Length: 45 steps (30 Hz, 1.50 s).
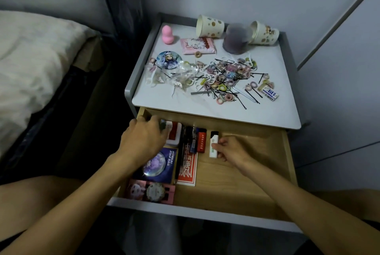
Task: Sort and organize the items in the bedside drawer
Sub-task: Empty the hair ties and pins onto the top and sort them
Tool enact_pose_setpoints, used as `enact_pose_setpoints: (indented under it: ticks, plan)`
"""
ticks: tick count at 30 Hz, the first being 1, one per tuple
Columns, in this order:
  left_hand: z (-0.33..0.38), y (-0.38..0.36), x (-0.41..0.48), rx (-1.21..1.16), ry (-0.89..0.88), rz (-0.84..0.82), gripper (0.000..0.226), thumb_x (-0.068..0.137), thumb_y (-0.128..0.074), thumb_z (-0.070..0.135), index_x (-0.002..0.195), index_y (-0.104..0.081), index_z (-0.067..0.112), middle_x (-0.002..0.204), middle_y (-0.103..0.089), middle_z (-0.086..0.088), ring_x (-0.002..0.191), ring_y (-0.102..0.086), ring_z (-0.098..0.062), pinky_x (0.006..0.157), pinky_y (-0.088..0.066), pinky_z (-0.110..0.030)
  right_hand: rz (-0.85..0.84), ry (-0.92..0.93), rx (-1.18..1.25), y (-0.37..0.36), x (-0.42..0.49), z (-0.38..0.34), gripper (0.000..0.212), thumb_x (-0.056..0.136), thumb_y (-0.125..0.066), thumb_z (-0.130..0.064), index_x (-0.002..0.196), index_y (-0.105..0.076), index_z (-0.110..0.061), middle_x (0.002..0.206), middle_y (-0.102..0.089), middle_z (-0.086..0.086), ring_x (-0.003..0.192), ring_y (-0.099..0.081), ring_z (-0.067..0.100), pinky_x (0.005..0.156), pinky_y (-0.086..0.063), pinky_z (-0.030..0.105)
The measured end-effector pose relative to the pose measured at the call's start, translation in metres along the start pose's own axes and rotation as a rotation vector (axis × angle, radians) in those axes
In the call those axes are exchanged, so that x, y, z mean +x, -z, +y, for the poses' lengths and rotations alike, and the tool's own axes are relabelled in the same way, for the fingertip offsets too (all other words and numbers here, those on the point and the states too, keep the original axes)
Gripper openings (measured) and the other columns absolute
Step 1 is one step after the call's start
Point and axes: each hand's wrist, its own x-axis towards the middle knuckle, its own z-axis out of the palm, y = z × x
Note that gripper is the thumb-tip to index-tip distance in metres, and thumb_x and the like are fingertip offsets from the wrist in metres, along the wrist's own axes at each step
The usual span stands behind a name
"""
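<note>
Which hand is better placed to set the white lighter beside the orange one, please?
Right: the right hand pinches the white lighter, close to the orange lighter; the left hand is far left in the drawer.

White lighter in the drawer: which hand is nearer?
Right. The right hand pinches the white lighter from its right side; the left hand is further left, beyond the orange lighter, over the red case.

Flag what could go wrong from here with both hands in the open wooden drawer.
1. The loose black bobby pins lie close to the front edge of the white tabletop; a raised arm could sweep them into the wooden drawer.
2. The right hand only pinches the slim white lighter, which might slip.
3. The spotted paper cup lies on its side and may roll.
</note>
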Motion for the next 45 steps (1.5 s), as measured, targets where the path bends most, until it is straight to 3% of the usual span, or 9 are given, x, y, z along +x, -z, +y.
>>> enact_pose_setpoints:
  ticks: [4, 10, 14, 20, 23, 27, 33, 38, 45]
  plan:
    - [0.001, -0.008, 0.003, 0.066, 0.057, -0.160, 0.044, 0.098, -0.042, 0.044, 0.131, -0.049, 0.015, 0.143, -0.039, -0.027, 0.132, -0.037, -0.046, 0.102, -0.037, -0.051, 0.019, -0.014, -0.001, -0.008, 0.023, 0.003, 0.007, 0.093, -0.061, -0.003, 0.098, -0.056, 0.000, 0.070, -0.056, 0.006, 0.045, -0.050, 0.006, 0.037, -0.037, 0.013]
    - [0.006, -0.006, 0.004, 0.175, 0.062, -0.192, 0.047, 0.099, -0.040, 0.042, 0.136, -0.049, 0.013, 0.148, -0.032, -0.031, 0.135, -0.034, -0.047, 0.105, -0.035, -0.050, 0.061, 0.022, -0.077, -0.012, 0.034, 0.005, 0.015, 0.093, -0.064, -0.013, 0.101, -0.059, -0.001, 0.068, -0.060, 0.004, 0.053, -0.053, 0.012, 0.045, -0.043, 0.018]
    - [0.008, -0.006, 0.004, 0.190, 0.063, -0.177, 0.048, 0.099, -0.041, 0.043, 0.136, -0.050, 0.014, 0.147, -0.035, -0.030, 0.134, -0.036, -0.046, 0.105, -0.036, -0.049, 0.087, 0.054, -0.128, -0.012, 0.036, 0.006, 0.013, 0.095, -0.063, -0.015, 0.086, -0.060, -0.005, 0.062, -0.059, 0.001, 0.048, -0.054, 0.007, 0.040, -0.042, 0.016]
    - [0.013, -0.004, -0.001, 0.229, -0.040, 0.048, 0.038, 0.100, -0.041, 0.044, 0.119, -0.059, 0.016, 0.119, -0.062, -0.015, 0.108, -0.060, -0.038, 0.077, -0.039, -0.038, 0.109, 0.129, -0.231, -0.004, 0.024, -0.003, 0.032, 0.095, -0.063, -0.016, 0.065, -0.053, -0.016, 0.057, -0.057, 0.000, 0.048, -0.053, 0.011, 0.050, -0.047, 0.027]
    - [0.026, 0.000, -0.004, 0.154, -0.153, 0.189, 0.033, 0.099, -0.043, 0.044, 0.112, -0.064, 0.021, 0.108, -0.069, -0.008, 0.100, -0.064, -0.034, 0.073, -0.042, -0.035, 0.099, 0.232, -0.410, 0.014, 0.001, -0.019, 0.025, 0.095, -0.062, -0.019, 0.070, -0.062, -0.015, 0.069, -0.068, 0.006, 0.061, -0.063, 0.016, 0.068, -0.057, 0.037]
    - [0.044, 0.004, 0.001, -0.062, -0.284, 0.226, 0.023, 0.095, -0.052, 0.040, 0.108, -0.067, 0.029, 0.095, -0.074, 0.007, 0.091, -0.069, -0.018, 0.078, -0.052, -0.037, 0.070, 0.399, -0.542, 0.051, -0.032, -0.048, 0.011, 0.092, -0.063, -0.022, 0.083, -0.069, -0.024, 0.075, -0.070, -0.006, 0.063, -0.065, 0.008, 0.069, -0.058, 0.033]
    - [0.071, 0.013, 0.031, -0.204, -0.407, 0.251, 0.022, 0.095, -0.059, 0.026, 0.116, -0.062, 0.028, 0.111, -0.067, 0.009, 0.088, -0.064, -0.011, 0.077, -0.053, -0.034, 0.506, 0.490, -0.599, 0.124, -0.006, -0.075, 0.012, 0.088, -0.068, -0.024, 0.100, -0.070, -0.022, 0.096, -0.071, -0.002, 0.089, -0.065, 0.021, 0.075, -0.052, 0.032]
    - [0.100, 0.010, 0.076, 0.076, -0.477, 0.332, 0.032, 0.093, -0.061, 0.020, 0.125, -0.060, 0.021, 0.119, -0.064, -0.004, 0.097, -0.063, -0.028, 0.070, -0.052, -0.036, 0.504, 0.468, -0.709, 0.140, 0.029, -0.065, 0.021, 0.089, -0.068, -0.026, 0.108, -0.068, -0.017, 0.113, -0.065, 0.004, 0.099, -0.062, 0.025, 0.079, -0.049, 0.033]
    - [0.109, 0.008, 0.104, 0.256, -0.480, 0.310, 0.014, 0.096, -0.055, 0.025, 0.107, -0.061, 0.017, 0.104, -0.066, -0.004, 0.090, -0.063, -0.028, 0.068, -0.050, -0.038, 0.540, 0.595, -0.668, 0.147, 0.031, -0.078, 0.014, 0.092, -0.066, -0.034, 0.100, -0.067, -0.022, 0.102, -0.061, -0.007, 0.090, -0.060, 0.017, 0.069, -0.040, 0.028]
